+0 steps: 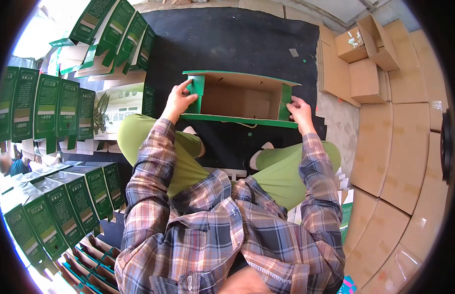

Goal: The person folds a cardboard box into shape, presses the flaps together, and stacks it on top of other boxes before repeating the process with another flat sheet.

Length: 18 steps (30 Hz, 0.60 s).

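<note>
An open cardboard box with green edges and a brown inside stands on the black mat in front of my knees. My left hand grips its left end, thumb and fingers pinching the green side flap. At the right end my right hand holds the other green flap. The box's open side faces me and nothing is visible inside it. I sit with my legs in green trousers spread on either side of the box.
Flat green printed cartons lie fanned at the left, top left and lower left. Folded boxes stand in a row at bottom left. Plain brown cardboard boxes and flattened sheets fill the right side.
</note>
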Each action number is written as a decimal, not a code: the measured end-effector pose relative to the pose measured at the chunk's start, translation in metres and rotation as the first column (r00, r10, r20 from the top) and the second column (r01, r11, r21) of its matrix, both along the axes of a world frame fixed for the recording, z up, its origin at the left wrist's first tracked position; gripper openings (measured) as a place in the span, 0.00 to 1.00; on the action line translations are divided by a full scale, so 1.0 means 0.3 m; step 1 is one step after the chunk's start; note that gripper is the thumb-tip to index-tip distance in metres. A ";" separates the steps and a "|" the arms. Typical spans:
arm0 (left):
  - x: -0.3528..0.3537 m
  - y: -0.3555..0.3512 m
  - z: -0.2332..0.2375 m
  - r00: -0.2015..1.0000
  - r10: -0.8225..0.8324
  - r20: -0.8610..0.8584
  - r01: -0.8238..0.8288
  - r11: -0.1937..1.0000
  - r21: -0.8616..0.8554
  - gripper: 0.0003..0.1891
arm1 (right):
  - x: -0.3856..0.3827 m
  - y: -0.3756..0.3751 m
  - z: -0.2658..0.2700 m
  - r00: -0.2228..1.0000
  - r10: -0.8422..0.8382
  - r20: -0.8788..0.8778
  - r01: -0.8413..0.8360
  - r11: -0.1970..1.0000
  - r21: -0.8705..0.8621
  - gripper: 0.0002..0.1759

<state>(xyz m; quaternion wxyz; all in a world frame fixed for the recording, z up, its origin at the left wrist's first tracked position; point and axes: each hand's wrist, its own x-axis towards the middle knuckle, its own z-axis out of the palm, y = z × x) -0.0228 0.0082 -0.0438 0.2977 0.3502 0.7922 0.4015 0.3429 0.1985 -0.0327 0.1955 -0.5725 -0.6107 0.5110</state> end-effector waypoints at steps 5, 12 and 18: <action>-0.007 0.020 0.014 0.987 -0.156 0.047 0.158 0.986 -0.048 0.31 | -0.010 0.031 0.011 0.997 0.046 -0.055 -0.044 0.998 0.036 0.22; -0.064 0.050 0.164 0.737 -0.253 0.626 0.265 0.961 0.077 0.38 | -0.048 0.070 0.103 0.928 -0.001 -0.373 -0.140 0.927 -0.348 0.43; -0.061 0.093 0.113 0.935 -0.173 0.310 0.172 0.985 0.031 0.35 | -0.062 0.088 0.034 0.951 -0.084 -0.299 0.011 0.971 -0.237 0.38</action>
